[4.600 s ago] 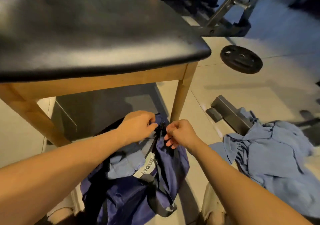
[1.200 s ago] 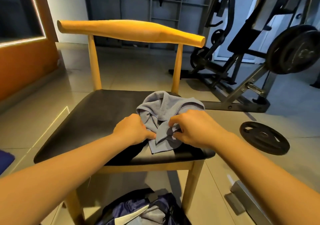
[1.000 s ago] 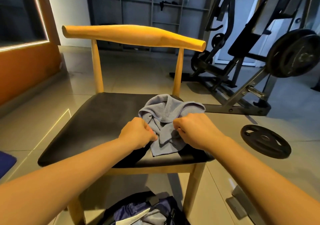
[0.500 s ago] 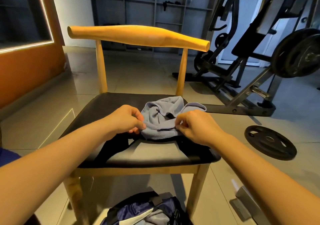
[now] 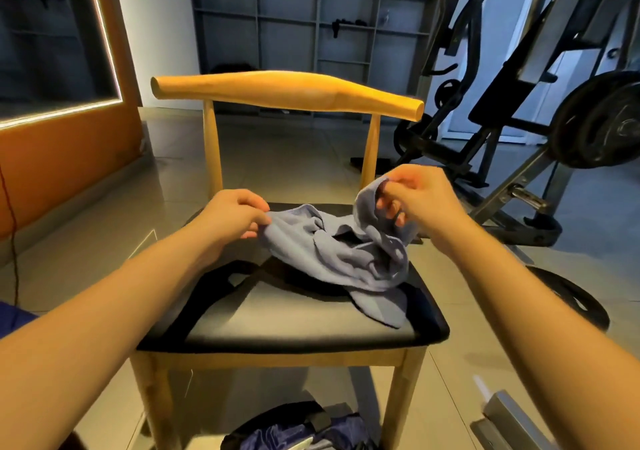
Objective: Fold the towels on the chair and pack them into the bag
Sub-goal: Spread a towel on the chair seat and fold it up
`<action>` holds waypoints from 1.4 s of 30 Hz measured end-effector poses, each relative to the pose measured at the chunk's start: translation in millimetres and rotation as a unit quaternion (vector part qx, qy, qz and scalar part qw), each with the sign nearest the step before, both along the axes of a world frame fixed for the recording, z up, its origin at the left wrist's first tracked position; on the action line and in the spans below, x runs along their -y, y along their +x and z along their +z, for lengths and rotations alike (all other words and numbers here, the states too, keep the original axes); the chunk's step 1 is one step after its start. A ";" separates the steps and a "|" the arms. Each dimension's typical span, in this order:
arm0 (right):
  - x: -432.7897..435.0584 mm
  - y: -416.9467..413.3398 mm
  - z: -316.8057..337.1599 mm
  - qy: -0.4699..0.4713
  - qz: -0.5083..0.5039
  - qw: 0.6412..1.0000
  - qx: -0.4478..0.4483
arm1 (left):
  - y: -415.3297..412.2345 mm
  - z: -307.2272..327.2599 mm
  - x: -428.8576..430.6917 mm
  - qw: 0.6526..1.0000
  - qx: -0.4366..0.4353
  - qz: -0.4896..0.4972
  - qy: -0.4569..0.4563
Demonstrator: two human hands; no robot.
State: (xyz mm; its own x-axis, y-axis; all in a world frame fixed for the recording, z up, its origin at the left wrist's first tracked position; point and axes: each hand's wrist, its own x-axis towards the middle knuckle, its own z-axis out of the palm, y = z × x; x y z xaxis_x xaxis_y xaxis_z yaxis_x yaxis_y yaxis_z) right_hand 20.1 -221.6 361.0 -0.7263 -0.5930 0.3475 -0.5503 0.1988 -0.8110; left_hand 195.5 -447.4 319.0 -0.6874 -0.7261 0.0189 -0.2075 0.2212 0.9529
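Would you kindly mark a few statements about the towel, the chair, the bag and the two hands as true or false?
1. The left hand and the right hand each pinch the blue-grey towel. True.
2. The towel lies neatly folded. False: it is crumpled, with one end lifted by the right hand.
3. Part of the towel rests on the chair's black seat. True.
4. The bag stands on the seat. False: it lies on the floor, below the seat's front edge.
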 end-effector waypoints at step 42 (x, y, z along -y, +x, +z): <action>9.1 30.6 17.3 0.022 0.003 0.993 0.118 | -30.9 39.9 -58.6 0.993 -0.120 0.004 0.017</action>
State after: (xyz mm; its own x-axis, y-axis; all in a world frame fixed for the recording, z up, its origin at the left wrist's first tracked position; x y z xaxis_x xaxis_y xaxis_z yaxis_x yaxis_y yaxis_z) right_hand 50.7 -230.6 378.3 -0.7807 -0.6086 0.1417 -0.3470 0.2336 -0.9083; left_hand 164.6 -388.8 359.0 -0.6596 -0.7351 0.1568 0.0242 0.1877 0.9819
